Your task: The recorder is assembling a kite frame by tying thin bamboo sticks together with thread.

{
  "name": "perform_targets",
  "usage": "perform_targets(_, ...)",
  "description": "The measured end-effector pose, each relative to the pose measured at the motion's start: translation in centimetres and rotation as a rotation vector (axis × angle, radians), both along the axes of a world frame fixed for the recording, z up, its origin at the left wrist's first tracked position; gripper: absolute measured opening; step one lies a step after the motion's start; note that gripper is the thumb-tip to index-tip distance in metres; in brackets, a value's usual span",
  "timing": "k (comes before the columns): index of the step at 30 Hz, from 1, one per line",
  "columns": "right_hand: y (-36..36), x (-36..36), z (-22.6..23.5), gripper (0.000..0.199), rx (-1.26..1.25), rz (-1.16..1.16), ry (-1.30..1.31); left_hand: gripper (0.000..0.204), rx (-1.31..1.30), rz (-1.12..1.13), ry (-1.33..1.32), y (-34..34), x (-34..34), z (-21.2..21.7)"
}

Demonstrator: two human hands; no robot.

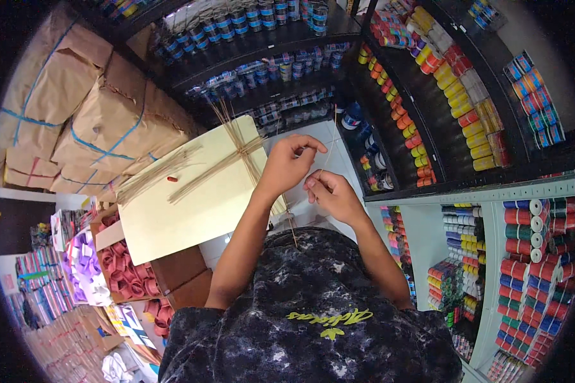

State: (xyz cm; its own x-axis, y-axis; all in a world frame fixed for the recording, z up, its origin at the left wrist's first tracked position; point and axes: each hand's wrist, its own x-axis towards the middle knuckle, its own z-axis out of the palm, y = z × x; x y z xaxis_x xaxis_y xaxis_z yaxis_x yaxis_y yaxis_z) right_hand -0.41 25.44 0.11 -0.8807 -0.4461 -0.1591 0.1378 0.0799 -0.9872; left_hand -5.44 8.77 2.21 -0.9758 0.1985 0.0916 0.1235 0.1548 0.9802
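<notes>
Two bare hands close together above sticks on a pale board

In the head view, the left hand [290,165] is near the middle of the frame, its fingers curled and its fingertips pointing right. Whether they pinch anything, I cannot tell. The right hand [331,195] sits just below and to the right, thumb and fingertips drawn close together; anything between them is too fine to make out. A thin strand [335,118] rises above the right hand, right of centre, but whether either hand grips it is unclear.

Left of the hands, thin brown sticks [214,170] lie in loose bunches across a pale yellow board [172,231], some crossing others near its upper right corner. A small red object [172,179] lies between two bunches. Paper-wrapped parcels [118,118] fill the upper left; reddish rolls [129,271] sit in a box at lower left.
</notes>
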Motion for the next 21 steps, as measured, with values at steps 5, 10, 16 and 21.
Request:
perform_targets(5,-0.1,-0.2,-0.9,0.02,0.042,-0.016,0.048,0.018,-0.085,-0.154,-0.222,-0.3,0.2,1.1)
perform_targets(10,0.1,-0.7,-0.1,0.02,0.119,-0.01,0.088,0.018,0.171,-0.175,-0.269,-0.1,1.2,0.3)
perform_targets(16,1.7,-0.9,0.3,0.02,0.075,-0.096,0.099,0.023,0.564,0.041,-0.514,0.6,2.0,-0.1)
perform_targets(21,3.2,-1.9,2.2,0.016,0.108,-0.149,0.049,0.026,0.656,0.043,-0.575,0.5,2.4,0.0)
